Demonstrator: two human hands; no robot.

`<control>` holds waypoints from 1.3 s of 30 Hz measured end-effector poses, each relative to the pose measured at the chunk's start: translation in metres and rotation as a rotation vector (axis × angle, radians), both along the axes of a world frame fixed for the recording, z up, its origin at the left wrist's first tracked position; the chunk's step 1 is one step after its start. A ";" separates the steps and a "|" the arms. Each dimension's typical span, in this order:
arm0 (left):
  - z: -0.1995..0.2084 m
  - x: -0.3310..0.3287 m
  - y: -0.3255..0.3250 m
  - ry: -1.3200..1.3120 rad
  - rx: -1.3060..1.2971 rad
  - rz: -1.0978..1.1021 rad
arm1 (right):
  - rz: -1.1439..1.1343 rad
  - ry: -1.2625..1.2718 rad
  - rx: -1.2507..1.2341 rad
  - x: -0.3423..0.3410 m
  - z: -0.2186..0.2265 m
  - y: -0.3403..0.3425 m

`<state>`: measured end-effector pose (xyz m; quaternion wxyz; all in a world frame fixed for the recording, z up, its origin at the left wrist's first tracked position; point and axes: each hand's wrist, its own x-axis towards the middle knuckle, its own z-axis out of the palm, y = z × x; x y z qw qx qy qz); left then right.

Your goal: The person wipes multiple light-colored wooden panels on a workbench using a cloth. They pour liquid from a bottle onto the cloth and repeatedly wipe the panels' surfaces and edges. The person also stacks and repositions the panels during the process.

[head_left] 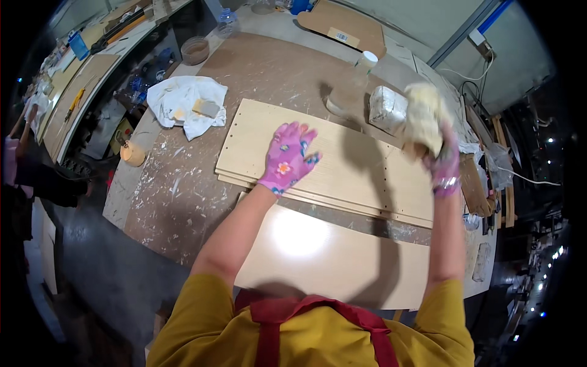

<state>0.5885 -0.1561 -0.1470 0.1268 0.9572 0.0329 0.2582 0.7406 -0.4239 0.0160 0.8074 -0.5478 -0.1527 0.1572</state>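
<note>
My left hand (287, 158), in a pink flowered glove, lies on a pale wooden board (351, 156) with its fingers spread. This board has small dark holes along its left end and farther right, and at least one more board lies under it. Raised above its right end, my right hand (446, 165) wears a matching glove and grips a cream-coloured rag (422, 113), smeared by motion. Nearer to me lies a second pale panel (348, 260) with a bright glare on it. A white wrapped block (386, 109) sits beside the rag.
A white cloth (168, 98) with a small block (206, 108) on it lies left of the boards. Behind them stands a clear bottle (351, 88) with a white cap. An orange cup (132, 154) is at the table's left edge, and flattened cardboard (342, 21) lies at the back.
</note>
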 end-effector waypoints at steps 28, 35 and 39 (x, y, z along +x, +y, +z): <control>0.088 0.015 -0.032 -0.424 -0.591 -0.232 | 0.219 -1.067 -0.601 -0.067 0.104 0.067; 0.113 -0.020 -0.038 -0.065 -0.153 -0.265 | -0.001 -0.383 -0.117 -0.096 0.008 0.010; 0.120 -0.042 -0.035 0.127 0.212 -0.242 | 0.066 0.373 0.445 -0.104 -0.082 -0.013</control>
